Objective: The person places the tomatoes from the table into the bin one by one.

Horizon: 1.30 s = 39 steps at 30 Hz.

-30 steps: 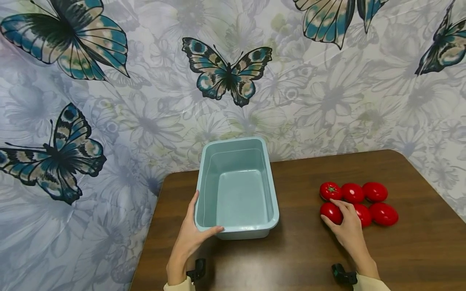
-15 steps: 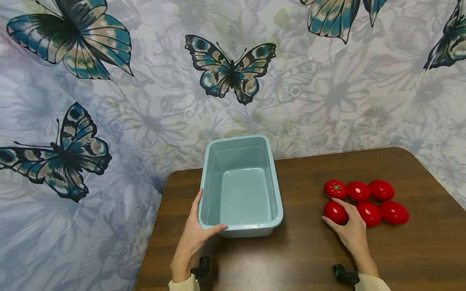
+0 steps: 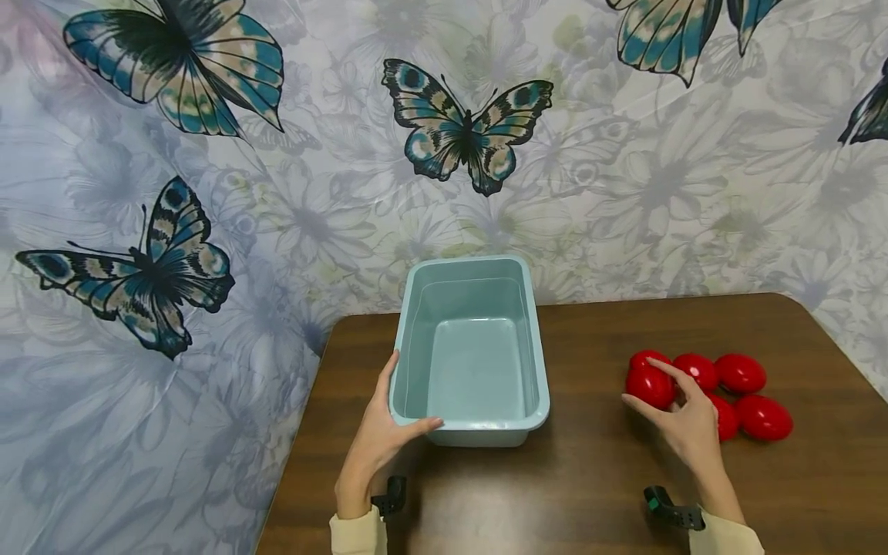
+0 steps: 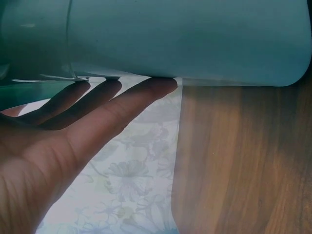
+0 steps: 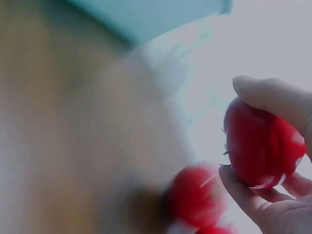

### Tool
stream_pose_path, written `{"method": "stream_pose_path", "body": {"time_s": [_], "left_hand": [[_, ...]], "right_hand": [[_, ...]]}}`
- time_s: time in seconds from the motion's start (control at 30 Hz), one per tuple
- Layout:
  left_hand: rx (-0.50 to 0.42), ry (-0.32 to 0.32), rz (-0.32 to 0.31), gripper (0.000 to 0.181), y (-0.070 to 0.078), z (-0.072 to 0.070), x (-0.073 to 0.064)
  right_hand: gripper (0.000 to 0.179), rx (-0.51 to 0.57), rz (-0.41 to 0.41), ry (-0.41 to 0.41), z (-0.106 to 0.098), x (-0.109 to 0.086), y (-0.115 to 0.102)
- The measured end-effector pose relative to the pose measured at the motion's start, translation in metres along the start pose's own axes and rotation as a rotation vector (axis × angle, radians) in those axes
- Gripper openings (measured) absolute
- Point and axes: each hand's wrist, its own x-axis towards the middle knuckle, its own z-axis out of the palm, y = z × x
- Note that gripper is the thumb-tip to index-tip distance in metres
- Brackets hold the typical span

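Observation:
My right hand point(image 3: 694, 435) pinches a glossy red tomato point(image 3: 650, 387) between thumb and fingers. In the right wrist view this tomato point(image 5: 261, 144) shows green stem tips and appears lifted off the table. Close around the hand lie several more red tomatoes point(image 3: 764, 418), one partly hidden behind the held one. My left hand point(image 3: 378, 435) is at the near left corner of a pale blue-green plastic basin point(image 3: 541, 370), thumb along the front rim. Nearly straight fingers point(image 4: 117, 114) touch the basin's side in the left wrist view. Nothing lies inside the basin.
Both sit on a brown wooden table point(image 3: 583, 478) with rounded far corners. Behind it hangs a floral cloth point(image 3: 333, 185) printed with butterflies, close to the basin's far end. A dark wrist device point(image 3: 673, 509) is strapped at the right sleeve, another at the left.
My right hand has raised the front-left tomato, which now overlaps the one behind it. The left hand keeps its place on the basin. The head view has shifted slightly.

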Motion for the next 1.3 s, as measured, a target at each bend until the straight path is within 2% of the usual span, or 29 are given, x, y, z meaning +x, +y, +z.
{"method": "stream_pose_path", "body": {"time_s": [0.23, 0.37, 0.43, 0.53, 0.63, 0.77, 0.9, 1.3], "left_hand": [[-0.008, 0.004, -0.010, 0.122, 0.003, -0.003, 0.004], [-0.001, -0.003, -0.023, 0.123, 0.003, -0.003, 0.005], [-0.006, -0.006, -0.026, 0.123, 0.002, -0.003, 0.005], [-0.006, -0.008, -0.028, 0.123, 0.002, 0.001, 0.005], [-0.017, -0.021, -0.023, 0.123, 0.001, 0.006, 0.007], [-0.024, -0.037, -0.016, 0.122, 0.000, 0.011, 0.007], [-0.011, -0.015, -0.037, 0.122, 0.000, 0.010, 0.001], [-0.010, 0.013, -0.002, 0.120, 0.003, 0.001, 0.001]], "right_hand": [[0.069, 0.221, -0.211, 0.037, 0.002, 0.035, -0.091], [0.068, 0.351, -0.312, -0.034, 0.017, 0.053, -0.148], [0.066, 0.377, -0.344, -0.100, 0.030, 0.059, -0.171], [0.065, 0.378, -0.385, -0.208, 0.051, 0.066, -0.193], [0.065, 0.368, -0.403, -0.278, 0.068, 0.067, -0.204], [0.065, 0.323, -0.415, -0.296, 0.082, 0.067, -0.204], [0.065, 0.271, -0.411, -0.334, 0.092, 0.066, -0.200], [0.064, 0.223, -0.381, -0.393, 0.103, 0.065, -0.205]]}}
